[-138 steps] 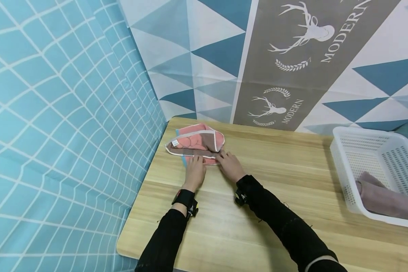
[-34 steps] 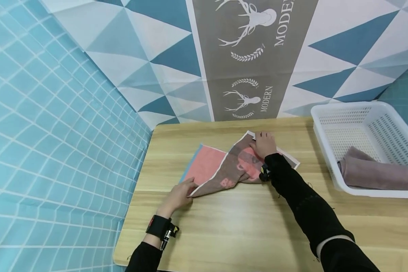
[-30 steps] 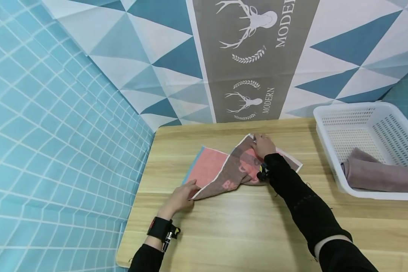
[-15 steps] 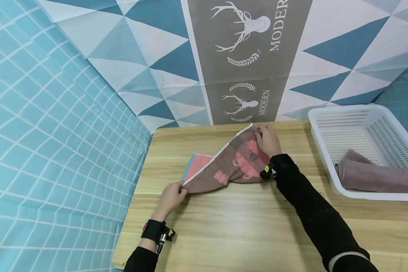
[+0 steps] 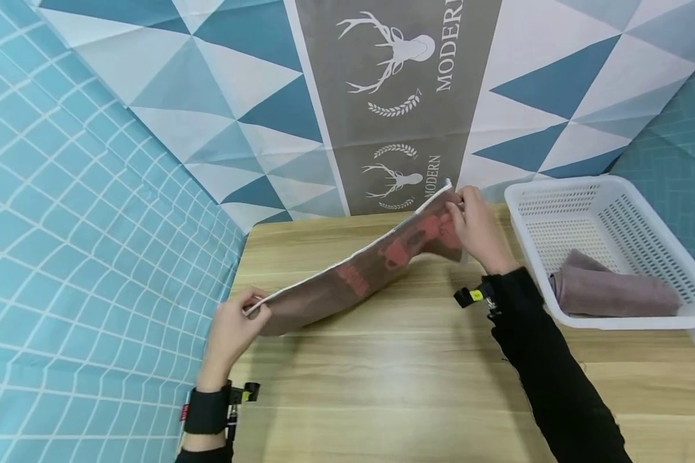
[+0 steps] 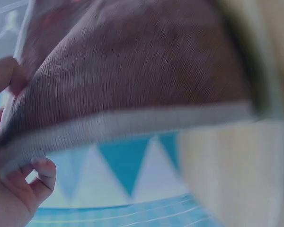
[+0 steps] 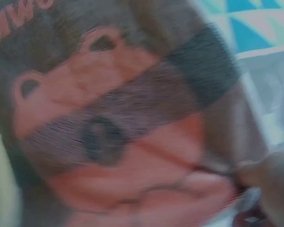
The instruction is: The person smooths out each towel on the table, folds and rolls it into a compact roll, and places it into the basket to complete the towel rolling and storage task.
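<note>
A brown towel [image 5: 324, 289] with a white edge and a pink bear pattern hangs stretched between my two hands, lifted off the table. My left hand [image 5: 234, 328] pinches its near left corner between thumb and fingers. At the far right corner, my right hand [image 5: 481, 225] grips the white-edged end. In the left wrist view the brown towel [image 6: 142, 56] is blurred, its pale border crossing the palm. The right wrist view has the bear print on the towel [image 7: 132, 132] close up, also blurred, with the right thumb at the lower right.
A white perforated plastic basket [image 5: 524, 257] stands on the right of the wooden table [image 5: 394, 379]. Inside it lies a rolled mauve towel [image 5: 620, 292]. A blue checked cloth wall [image 5: 92, 257] runs along the left, and a patterned wall [image 5: 266, 116] closes the back.
The towel, folded up and then partly spread on the table earlier, is now raised and pulled out lengthwise. My left hand has moved left and my right hand up and right.
</note>
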Demonstrator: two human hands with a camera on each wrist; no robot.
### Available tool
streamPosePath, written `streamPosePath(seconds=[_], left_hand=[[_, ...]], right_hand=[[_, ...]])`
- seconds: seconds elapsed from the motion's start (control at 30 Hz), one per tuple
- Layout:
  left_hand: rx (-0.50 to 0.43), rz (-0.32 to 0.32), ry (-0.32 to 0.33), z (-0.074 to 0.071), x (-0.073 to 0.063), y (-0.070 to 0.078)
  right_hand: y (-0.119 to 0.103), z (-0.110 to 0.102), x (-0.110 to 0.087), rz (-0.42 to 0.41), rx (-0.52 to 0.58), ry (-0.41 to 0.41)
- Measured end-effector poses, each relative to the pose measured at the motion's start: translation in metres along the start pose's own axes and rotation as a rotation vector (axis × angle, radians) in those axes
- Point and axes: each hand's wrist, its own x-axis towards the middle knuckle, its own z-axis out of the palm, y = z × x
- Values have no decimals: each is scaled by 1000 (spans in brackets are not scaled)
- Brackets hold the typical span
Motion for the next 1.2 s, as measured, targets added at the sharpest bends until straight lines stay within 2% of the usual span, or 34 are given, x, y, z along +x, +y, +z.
streamPosePath(seconds=[0.1, 0.2, 0.3, 0.37, 0.43, 0.5, 0.6, 0.67, 0.73, 0.83, 0.9, 0.97, 1.1, 1.2], left_hand=[[-14, 58, 39, -27, 10, 10], [-13, 98, 79, -45, 21, 20], [28, 82, 94, -51, 28, 25], [89, 62, 82, -47, 31, 23], [148, 38, 43, -37, 35, 20], [181, 13, -22, -23, 38, 17], [185, -20, -118, 3, 43, 16], [183, -34, -147, 22, 47, 15], [208, -34, -127, 40, 51, 12], [231, -60, -33, 66, 58, 3], [216, -91, 13, 79, 60, -3], [178, -129, 19, 90, 59, -4], [174, -117, -40, 113, 47, -3], [217, -86, -147, 130, 35, -2]], right_hand=[[-21, -31, -18, -13, -114, -27], [-35, -58, -35, 2, -234, -76], [-38, -71, -44, 57, -268, -159], [-32, -70, -45, 91, -274, -210], [-23, -63, -46, 113, -286, -255], [-11, -51, -48, 118, -319, -275], [6, -34, -55, 139, -367, -265], [17, -22, -62, 145, -392, -209], [26, -10, -67, 163, -392, -143], [37, 10, -70, 175, -347, -31], [42, 22, -71, 207, -307, -3], [46, 33, -75, 222, -278, -1], [50, 48, -82, 220, -224, -134], [54, 61, -83, 155, -171, -223]])
